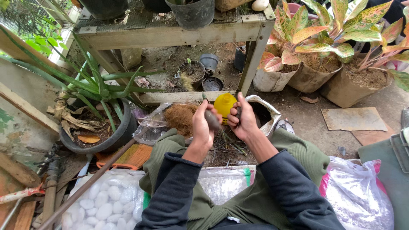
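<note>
My left hand (203, 123) is closed around a dark grey, oblong piece (211, 120), root or stem-like, held in front of me. Close beside it, my right hand (243, 119) grips a thin dark stalk that sticks up between the fingers. Both hands hover above a heap of dry twigs and roots (228, 147) between my knees. A yellow rounded container (224, 104) stands just behind the hands. Brown coconut fibre (181, 117) lies in a clear bag to the left.
A dark pot with a long-leafed green plant (100, 123) sits at left. A wire-topped wooden bench (170, 32) spans the back, small black pots (202, 72) under it. Bagged pink-green plants (324, 64) stand at right. A sack of white pebbles (106, 200) lies near my left knee.
</note>
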